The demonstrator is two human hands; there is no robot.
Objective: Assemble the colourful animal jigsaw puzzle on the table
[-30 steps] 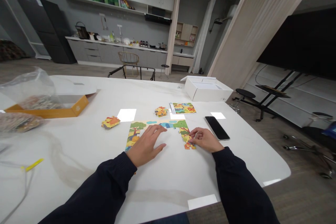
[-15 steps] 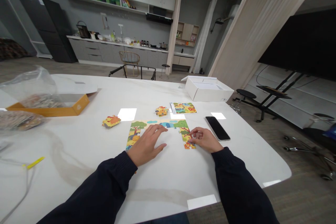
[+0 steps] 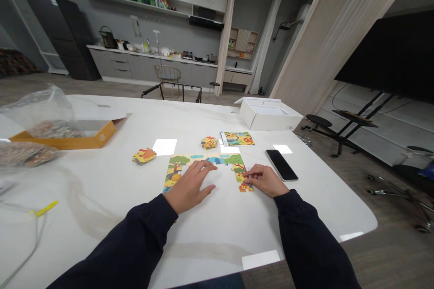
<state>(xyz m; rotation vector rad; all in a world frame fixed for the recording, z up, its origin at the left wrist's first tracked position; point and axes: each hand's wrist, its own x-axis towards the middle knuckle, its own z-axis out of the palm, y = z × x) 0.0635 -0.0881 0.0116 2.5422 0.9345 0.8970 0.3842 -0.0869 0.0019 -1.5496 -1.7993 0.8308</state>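
Note:
A partly joined jigsaw puzzle point(image 3: 174, 165) lies on the white table, its pieces forming a top row with a strip down each side. My left hand point(image 3: 191, 187) rests over the left part of it, fingers apart and holding nothing, and hides some pieces. At the right strip, my right hand point(image 3: 266, 179) has thumb and fingertips pressed together on the edge of a puzzle piece point(image 3: 243, 187) with an orange lion. Behind the puzzle are a small pile of loose pieces point(image 3: 209, 142) and a picture card point(image 3: 239, 138). Another pile point(image 3: 144, 156) sits to the left.
A black phone point(image 3: 281, 165) lies right of my right hand. An open white box point(image 3: 269, 114) stands at the back right. On the left are an orange box point(image 3: 101, 136), plastic bags of pieces point(image 3: 29, 153) and a yellow-tagged cable point(image 3: 47, 208).
My right fingertips have shifted very slightly at the right strip. My left hand stays in place over the puzzle.

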